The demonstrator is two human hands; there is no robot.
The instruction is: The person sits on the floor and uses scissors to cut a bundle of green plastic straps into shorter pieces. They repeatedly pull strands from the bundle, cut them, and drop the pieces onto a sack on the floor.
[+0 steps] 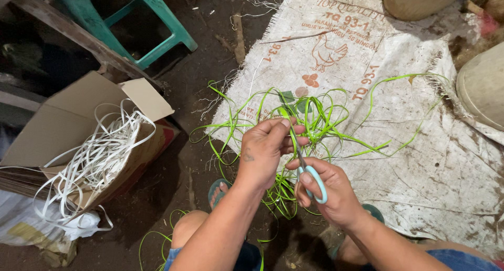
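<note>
Bare dark dirt floor underfoot, two sandalled feet below the hands. Right hand (328, 189) closed around one pair of light-blue-handled scissors (313, 179), blades pointing up toward the left hand (268, 145), which pinches a green strip from the loose tangle of green strips (310, 119) (too many to count) just beyond both hands. Under the tangle, one white woven sack (420, 161) spread flat. Left of the hands, one open cardboard box (79, 119) spilling white strips (97, 161). Farther up-left, one teal plastic stool (157, 24); far right, two pale buckets (483, 84).
</note>
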